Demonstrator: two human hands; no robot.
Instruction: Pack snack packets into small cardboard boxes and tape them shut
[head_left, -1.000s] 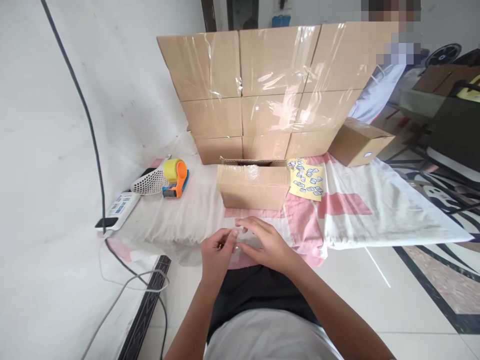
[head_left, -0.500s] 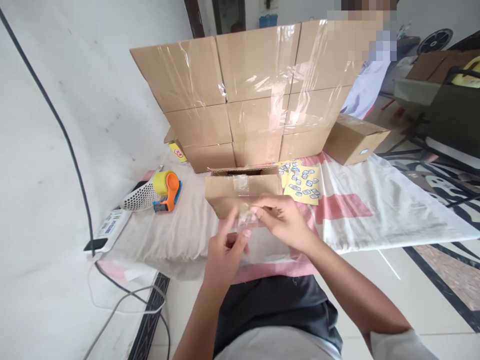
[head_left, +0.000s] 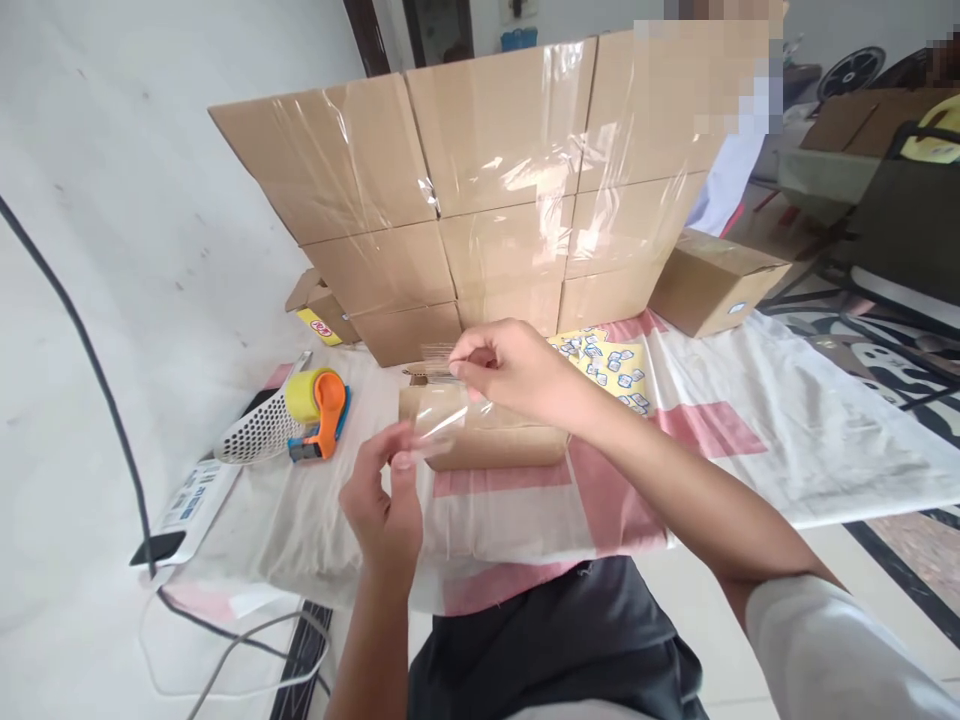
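Head view is showing two bare hands working over a cloth-covered tabletop (head_left: 750, 420). One strip of clear tape (head_left: 442, 425) is stretching between them: the left hand (head_left: 382, 500) is pinching its lower end in a narrow grip, and the right hand (head_left: 510, 370) is pinching the upper end just above one small open cardboard box (head_left: 487, 440) lying on the cloth. That tape is looking glossy, see-through and slightly crumpled. Behind it, nine taped cartons (head_left: 495, 190) are standing stacked three by three. One more closed box (head_left: 716, 280) is sitting to the right, one yellow sticker sheet (head_left: 611, 360) beside the small box, and one orange tape dispenser (head_left: 319, 410) to the left.
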